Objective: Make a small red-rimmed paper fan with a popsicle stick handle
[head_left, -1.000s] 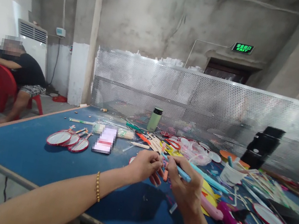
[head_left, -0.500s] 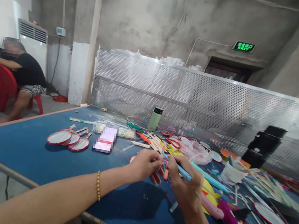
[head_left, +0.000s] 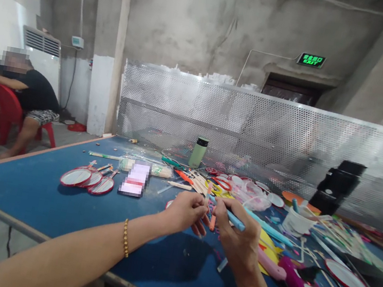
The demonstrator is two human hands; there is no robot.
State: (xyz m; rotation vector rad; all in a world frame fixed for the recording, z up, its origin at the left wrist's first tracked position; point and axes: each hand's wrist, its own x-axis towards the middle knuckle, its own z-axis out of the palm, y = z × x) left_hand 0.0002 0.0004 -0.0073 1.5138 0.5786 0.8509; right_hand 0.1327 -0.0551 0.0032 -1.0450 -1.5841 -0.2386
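Pen [head_left: 236, 221] in right hand [head_left: 242, 234], both unmoved

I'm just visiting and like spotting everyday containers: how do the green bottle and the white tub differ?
The green bottle is slim, while the white tub is wider. The bottle is closed with a black lid; the tub is open, with things sticking out. Both stand on the blue table.

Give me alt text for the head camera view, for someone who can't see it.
Over a blue table, the left hand pinches a small strip while the right hand holds a blue pen. Red-rimmed discs and a phone lie to the left, clutter to the right.
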